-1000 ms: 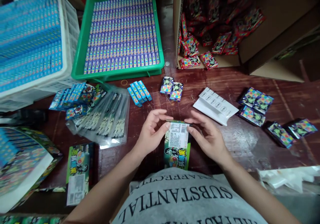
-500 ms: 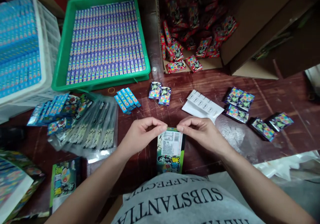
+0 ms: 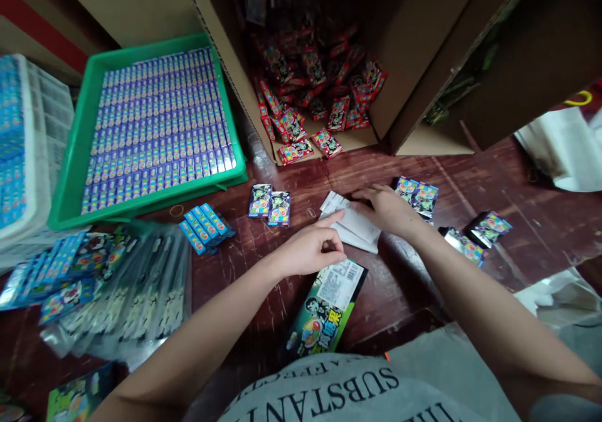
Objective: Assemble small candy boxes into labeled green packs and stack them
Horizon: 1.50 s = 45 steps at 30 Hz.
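My left hand is over the near left side of a folded white sticker sheet. Its index finger stretches onto the paper, while the thumb and other fingers bend above the top of a green-and-black printed candy package. A white label with a barcode lies on that package, which rests tilted on the table against my shirt. My right hand lies palm down at the sheet's far right edge, fingers stretched out over it. Two small purple candy boxes stand left of the sheet.
A green tray holds rows of purple boxes. Small blue boxes and clear plastic sleeves lie at left. A cardboard carton with red packs opens at the back. More purple boxes sit beyond my right forearm.
Both hands have left the top edge of the printed package and moved forward onto the white sticker sheet. The package now lies slanted. The whole view has swung to the right.
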Tool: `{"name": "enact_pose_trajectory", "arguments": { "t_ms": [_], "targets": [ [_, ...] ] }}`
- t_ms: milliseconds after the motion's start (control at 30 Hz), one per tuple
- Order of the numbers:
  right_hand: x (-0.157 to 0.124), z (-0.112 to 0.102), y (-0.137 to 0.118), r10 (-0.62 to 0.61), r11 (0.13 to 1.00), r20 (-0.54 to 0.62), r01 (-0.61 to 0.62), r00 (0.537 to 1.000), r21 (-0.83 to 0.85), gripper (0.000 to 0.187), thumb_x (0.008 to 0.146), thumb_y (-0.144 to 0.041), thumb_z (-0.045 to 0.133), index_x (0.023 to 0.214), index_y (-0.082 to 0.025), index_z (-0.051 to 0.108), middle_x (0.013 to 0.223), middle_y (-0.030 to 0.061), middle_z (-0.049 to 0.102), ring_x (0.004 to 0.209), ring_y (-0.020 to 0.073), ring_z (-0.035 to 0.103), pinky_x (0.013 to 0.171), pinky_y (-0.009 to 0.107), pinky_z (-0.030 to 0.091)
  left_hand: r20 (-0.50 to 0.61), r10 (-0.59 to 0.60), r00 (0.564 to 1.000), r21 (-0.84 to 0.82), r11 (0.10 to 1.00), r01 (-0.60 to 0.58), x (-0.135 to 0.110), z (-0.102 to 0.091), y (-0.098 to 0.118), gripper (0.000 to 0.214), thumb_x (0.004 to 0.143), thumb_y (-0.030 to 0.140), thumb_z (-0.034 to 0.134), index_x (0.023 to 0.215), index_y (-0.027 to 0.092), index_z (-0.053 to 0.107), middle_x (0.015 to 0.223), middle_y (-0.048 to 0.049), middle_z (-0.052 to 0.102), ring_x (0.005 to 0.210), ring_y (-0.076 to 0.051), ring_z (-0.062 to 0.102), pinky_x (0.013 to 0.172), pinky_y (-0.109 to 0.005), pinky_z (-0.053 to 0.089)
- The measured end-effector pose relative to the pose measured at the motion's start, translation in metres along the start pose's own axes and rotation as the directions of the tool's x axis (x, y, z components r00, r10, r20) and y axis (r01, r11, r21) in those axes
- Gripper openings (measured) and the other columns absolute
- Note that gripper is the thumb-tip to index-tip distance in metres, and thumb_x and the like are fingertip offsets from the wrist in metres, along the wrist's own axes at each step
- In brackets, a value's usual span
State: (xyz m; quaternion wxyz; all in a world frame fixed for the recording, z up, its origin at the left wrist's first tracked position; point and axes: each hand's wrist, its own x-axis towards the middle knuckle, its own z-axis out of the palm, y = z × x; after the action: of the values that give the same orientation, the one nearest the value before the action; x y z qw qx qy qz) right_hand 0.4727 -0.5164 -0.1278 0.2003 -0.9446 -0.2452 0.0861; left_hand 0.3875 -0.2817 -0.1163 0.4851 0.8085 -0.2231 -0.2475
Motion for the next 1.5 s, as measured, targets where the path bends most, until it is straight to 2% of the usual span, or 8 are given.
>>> {"name": "enact_pose_trajectory", "arguments": {
  "t_ms": [333, 600, 800, 1000, 1233, 1300, 1433, 1500],
  "targets": [
    [-0.034, -0.015, -0.021, -0.107, 0.933, -0.079, 0.128, 0.991, 0.337, 0.016, 0.096, -0.034, 0.065, 0.092, -0.022, 0.074, 0.089, 0.0048, 0.071, 0.085, 0.0208, 0.062, 0.082, 0.035, 0.047, -0.006, -0.045, 0.999, 0.050, 0.998, 0.045, 0.007, 0.004, -0.005, 0.004, 0.085, 0.024, 0.071, 0.084, 0.020, 0.073, 0.136, -0.0116, 0.064, 0.116, -0.025, 0.068, 0.090, -0.037, 0.054],
    [-0.059, -0.043, -0.055, -0.210, 0.474, 0.453, -0.315, 0.867, 0.822, 0.051, 0.086, -0.032, 0.073, 0.130, -0.022, 0.048, 0.091, -0.0004, 0.066, 0.079, 0.0126, 0.062, 0.073, 0.027, 0.052, -0.141, -0.050, 0.989, -0.065, 0.997, 0.041, -0.036, 0.004, 0.025, 0.013, 0.085, 0.021, 0.064, 0.098, 0.020, 0.066, 0.101, -0.0044, 0.066, 0.078, -0.013, 0.063, 0.068, -0.027, 0.051],
    [-0.072, -0.016, -0.075, -0.118, 0.628, 0.303, -0.165, 0.946, 0.760, 0.063, 0.085, -0.025, 0.070, 0.140, -0.025, 0.037, 0.090, -0.0008, 0.065, 0.075, 0.0145, 0.062, 0.067, 0.029, 0.052, -0.157, -0.103, 0.982, -0.126, 0.989, 0.083, -0.053, 0.010, 0.026, 0.015, 0.087, 0.024, 0.063, 0.101, 0.022, 0.062, 0.086, -0.0001, 0.067, 0.068, -0.012, 0.055, 0.061, -0.026, 0.045],
    [-0.106, 0.003, -0.099, -0.149, 0.895, -0.176, 0.209, 0.973, 0.395, 0.071, 0.094, -0.024, 0.065, 0.154, -0.037, 0.030, 0.102, 0.0022, 0.070, 0.090, 0.0229, 0.064, 0.086, 0.042, 0.052, -0.224, -0.091, 0.970, -0.190, 0.981, 0.048, -0.071, 0.012, 0.025, 0.017, 0.083, 0.027, 0.068, 0.097, 0.020, 0.062, 0.083, -0.0002, 0.066, 0.067, -0.013, 0.058, 0.062, -0.027, 0.046],
    [-0.106, 0.026, -0.128, -0.201, 0.886, -0.142, 0.242, 0.969, 0.396, 0.077, 0.100, -0.028, 0.057, 0.162, -0.036, 0.013, 0.112, 0.0049, 0.073, 0.110, 0.0292, 0.063, 0.104, 0.056, 0.045, -0.285, -0.071, 0.956, -0.155, 0.988, 0.027, -0.099, -0.002, 0.016, 0.026, 0.077, 0.030, 0.079, 0.086, 0.019, 0.058, 0.082, 0.0002, 0.064, 0.074, -0.013, 0.060, 0.068, -0.028, 0.049],
    [-0.109, 0.027, -0.130, -0.155, 0.830, -0.181, 0.227, 0.971, 0.509, 0.078, 0.099, -0.031, 0.058, 0.162, -0.036, 0.012, 0.124, 0.0079, 0.068, 0.120, 0.0296, 0.060, 0.108, 0.057, 0.045, -0.431, -0.070, 0.900, -0.192, 0.981, -0.016, -0.119, -0.010, 0.011, 0.026, 0.079, 0.026, 0.078, 0.094, 0.020, 0.058, 0.090, -0.0004, 0.065, 0.082, -0.014, 0.063, 0.075, -0.028, 0.051],
    [-0.127, 0.038, -0.128, 0.133, 0.654, -0.315, 0.155, 0.940, 0.740, 0.083, 0.094, -0.035, 0.065, 0.159, -0.041, 0.014, 0.138, 0.0118, 0.052, 0.130, 0.0291, 0.054, 0.106, 0.053, 0.051, -0.782, -0.210, 0.587, -0.349, 0.928, -0.134, -0.166, -0.002, 0.001, 0.053, 0.085, 0.024, 0.074, 0.133, 0.032, 0.052, 0.109, -0.0013, 0.066, 0.101, -0.017, 0.065, 0.087, -0.030, 0.055],
    [-0.132, 0.048, -0.131, 0.211, 0.580, -0.280, 0.111, 0.936, 0.807, 0.085, 0.092, -0.036, 0.068, 0.158, -0.041, 0.014, 0.133, 0.0117, 0.053, 0.124, 0.0282, 0.058, 0.103, 0.052, 0.054, -0.812, -0.290, 0.506, -0.429, 0.885, -0.181, -0.184, 0.019, -0.002, 0.065, 0.087, 0.026, 0.072, 0.144, 0.038, 0.043, 0.125, -0.0024, 0.064, 0.112, -0.019, 0.063, 0.093, -0.033, 0.056]
  ]
}}
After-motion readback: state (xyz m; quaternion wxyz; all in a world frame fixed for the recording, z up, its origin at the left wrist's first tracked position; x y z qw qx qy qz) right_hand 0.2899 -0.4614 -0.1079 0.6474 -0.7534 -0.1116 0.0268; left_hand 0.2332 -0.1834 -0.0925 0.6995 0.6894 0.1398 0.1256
